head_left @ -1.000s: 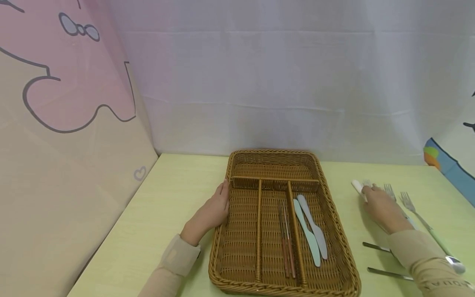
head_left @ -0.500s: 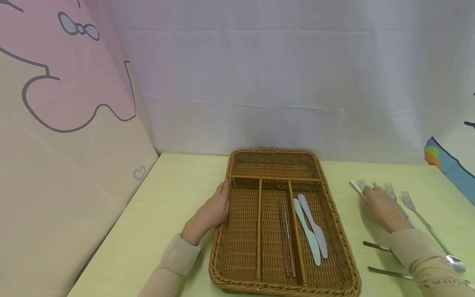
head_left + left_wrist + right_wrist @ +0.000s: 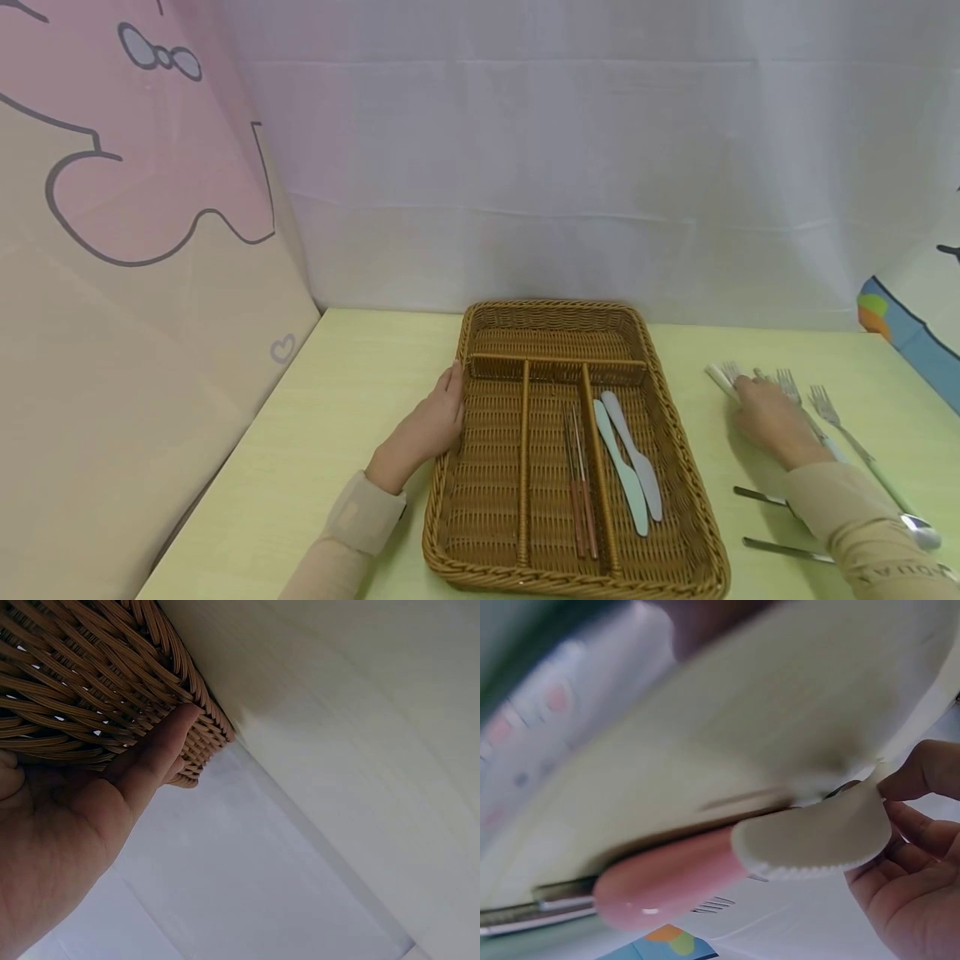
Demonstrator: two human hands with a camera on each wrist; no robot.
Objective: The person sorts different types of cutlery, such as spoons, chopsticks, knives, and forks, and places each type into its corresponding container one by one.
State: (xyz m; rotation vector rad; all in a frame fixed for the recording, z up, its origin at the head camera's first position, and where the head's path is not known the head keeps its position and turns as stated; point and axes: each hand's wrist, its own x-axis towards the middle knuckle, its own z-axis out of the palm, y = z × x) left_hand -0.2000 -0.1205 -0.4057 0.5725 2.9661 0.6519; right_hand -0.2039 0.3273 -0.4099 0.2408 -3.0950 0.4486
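Note:
My left hand rests with straight fingers against the left side of the brown wicker basket. In the left wrist view its fingers lie along the weave. At the right of the table, my right hand pinches a knife with a white serrated blade and a pink handle. Thumb and forefinger grip it by the blade end. Beyond the fingertips its white end shows in the head view, with the rest hidden by the hand.
Inside the basket lie brown-ended chopsticks, a mint knife and a grey knife. Several forks lie around the right hand. A spoon and two dark metal handles are nearer. A white curtain closes the back.
The white end of the knife has shifted slightly left and turned at the right fingertips. The left hand and the basket have stayed in place.

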